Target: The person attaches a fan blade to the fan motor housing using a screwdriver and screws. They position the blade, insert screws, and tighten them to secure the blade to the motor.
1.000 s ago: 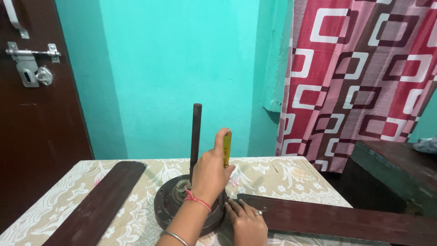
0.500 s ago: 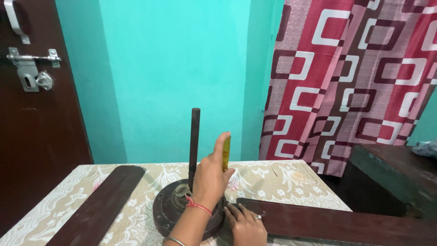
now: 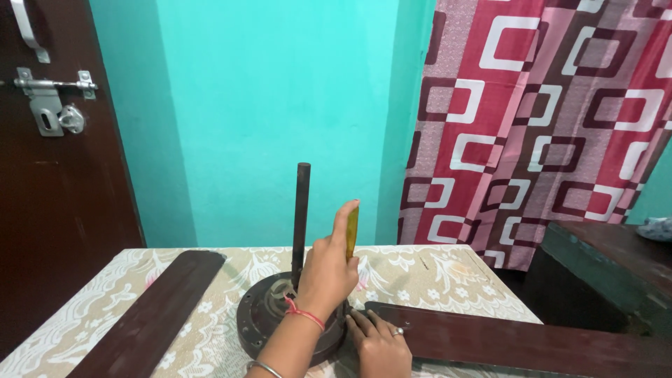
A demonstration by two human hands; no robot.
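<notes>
On the cloth-covered table point(image 3: 434, 269), at its middle, a round dark fan motor point(image 3: 262, 325) is sitting flat, and everything else is being listed from it.

Rod point(image 3: 302, 213): dark, standing upright out of the motor's centre.

Left hand point(image 3: 325, 269): hovering over the motor's right part, just right of the rod, fingers curled shut around the yellow handle of a screwdriver point(image 3: 351, 231). The screwdriver is standing upright, its tip hidden behind the hand, pointing down at the motor's right edge. A red thread and a thin bangle are sitting on the wrist.

Right hand point(image 3: 378, 343): lying palm down with fingers spread flat, gripping nothing, pressing on the near end of the right blade point(image 3: 525, 343) where that blade is meeting the motor's right edge. A ring is showing on one finger.

Left blade point(image 3: 150, 315): long, dark brown, lying flat to the motor's left, near but apart from it.

Behind the motor: teal wall point(image 3: 266, 119). Far left: dark door point(image 3: 63, 189) with metal latch point(image 3: 49, 101). Right and behind: patterned red curtain point(image 3: 546, 119).
</notes>
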